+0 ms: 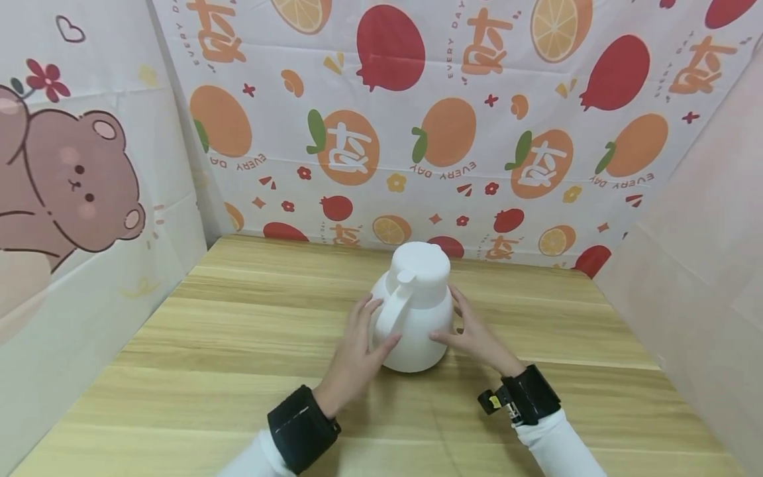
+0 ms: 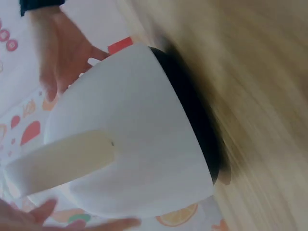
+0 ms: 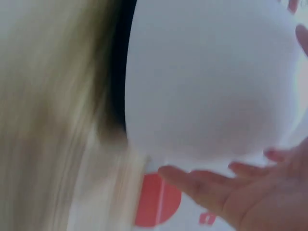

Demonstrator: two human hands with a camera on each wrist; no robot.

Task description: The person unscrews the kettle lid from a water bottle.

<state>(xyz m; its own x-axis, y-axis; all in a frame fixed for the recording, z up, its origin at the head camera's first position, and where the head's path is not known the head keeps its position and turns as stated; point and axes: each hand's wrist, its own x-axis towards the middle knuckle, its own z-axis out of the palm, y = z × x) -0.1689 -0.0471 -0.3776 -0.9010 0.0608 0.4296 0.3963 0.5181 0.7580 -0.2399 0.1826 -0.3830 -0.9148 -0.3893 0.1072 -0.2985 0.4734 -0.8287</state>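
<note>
Jug: we see a white thermos jug (image 1: 416,311) standing upright on the wooden table (image 1: 238,318), about in the middle, a little toward the back wall. Its lid is on, and its handle (image 1: 390,311) points toward us and to the left.

Left hand: our left hand (image 1: 357,351) lies against the left side of the jug, beside the handle. The fingers are stretched and spread, not closed around anything. In the left wrist view the fingertips (image 2: 96,224) are just at the white body.

Right hand: our right hand (image 1: 473,334) lies against the right side, fingers also straight and apart. In the right wrist view the fingers (image 3: 202,180) seem to touch the round belly, but the picture is blurred.

Grip: both hands are flat on the jug; neither holds it by a curled finger.

Surroundings: a cloth with fruit print (image 1: 417,119) hangs behind, a cloth with a bear (image 1: 77,179) at the left.

Risk: we judge that the smooth round wall gives flat palms little hold. If we lift with uneven pressure, the jug can slip down or tip toward the handle side, which is heavier.
</note>
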